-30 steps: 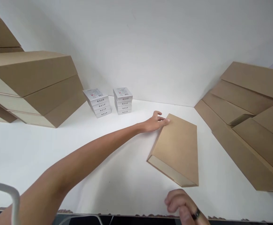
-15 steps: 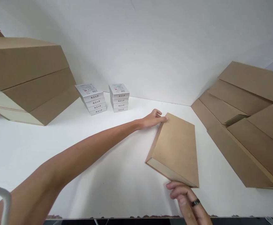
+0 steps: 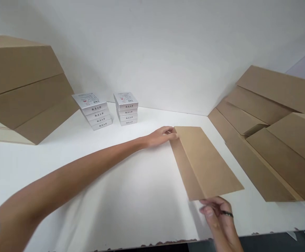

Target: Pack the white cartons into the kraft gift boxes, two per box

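A flat brown cardboard box is between my hands, tilted so that its top and its long left side show. My left hand reaches across from the left and grips its far left corner, thumb on the edge and fingers curled. At the near end my right hand, with a dark ring on one finger, pinches the lower edge. Its fingertips are partly hidden by the box and a little blurred.
Two stacks of small silver-white boxes, a left stack and a right stack, stand near the back wall. Large brown boxes pile up at far left. More brown boxes lean at right. The white table's chipped front edge runs below.
The box has turned, its near end swinging right, and tipped so its long left side shows more. Both hands moved with it. The view has shifted slightly right.
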Demonstrator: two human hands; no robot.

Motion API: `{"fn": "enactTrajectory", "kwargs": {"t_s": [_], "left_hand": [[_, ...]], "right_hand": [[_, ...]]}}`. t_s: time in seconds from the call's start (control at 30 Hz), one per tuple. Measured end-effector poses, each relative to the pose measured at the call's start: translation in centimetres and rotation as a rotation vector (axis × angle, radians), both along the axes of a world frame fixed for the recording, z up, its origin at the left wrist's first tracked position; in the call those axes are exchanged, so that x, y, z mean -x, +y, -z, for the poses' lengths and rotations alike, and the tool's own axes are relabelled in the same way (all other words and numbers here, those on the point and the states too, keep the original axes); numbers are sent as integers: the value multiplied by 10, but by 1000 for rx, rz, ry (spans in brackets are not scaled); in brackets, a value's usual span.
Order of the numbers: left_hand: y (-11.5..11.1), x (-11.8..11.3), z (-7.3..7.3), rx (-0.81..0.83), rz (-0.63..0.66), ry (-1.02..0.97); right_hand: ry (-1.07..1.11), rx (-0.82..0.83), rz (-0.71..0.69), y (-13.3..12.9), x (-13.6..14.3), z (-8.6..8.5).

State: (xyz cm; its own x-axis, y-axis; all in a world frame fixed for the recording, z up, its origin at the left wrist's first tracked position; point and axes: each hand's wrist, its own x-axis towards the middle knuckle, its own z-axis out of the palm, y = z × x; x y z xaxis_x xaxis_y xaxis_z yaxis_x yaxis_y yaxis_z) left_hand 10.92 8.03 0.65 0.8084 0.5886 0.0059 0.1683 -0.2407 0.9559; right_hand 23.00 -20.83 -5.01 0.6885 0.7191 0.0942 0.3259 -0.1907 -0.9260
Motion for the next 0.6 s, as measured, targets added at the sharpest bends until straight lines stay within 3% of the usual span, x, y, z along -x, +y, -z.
{"fn": "enactTrajectory", "kwargs": {"t_s": [0.17, 0.27, 0.4, 0.5, 0.6], "left_hand": [[-55, 78, 19, -93, -101, 32], [-90, 109, 28, -110, -157, 101], [-115, 117, 32, -76, -346, 84], [-121, 111, 29, -51, -370, 67], [-125, 103, 24, -4, -343, 76]], "right_hand": [[-3, -32, 66, 15, -28, 7], [-5, 4, 92, 27, -31, 9], [-94, 112, 136, 30, -36, 16], [-190, 184, 158, 24, -48, 16], [-111, 179, 135, 20, -59, 10]]}}
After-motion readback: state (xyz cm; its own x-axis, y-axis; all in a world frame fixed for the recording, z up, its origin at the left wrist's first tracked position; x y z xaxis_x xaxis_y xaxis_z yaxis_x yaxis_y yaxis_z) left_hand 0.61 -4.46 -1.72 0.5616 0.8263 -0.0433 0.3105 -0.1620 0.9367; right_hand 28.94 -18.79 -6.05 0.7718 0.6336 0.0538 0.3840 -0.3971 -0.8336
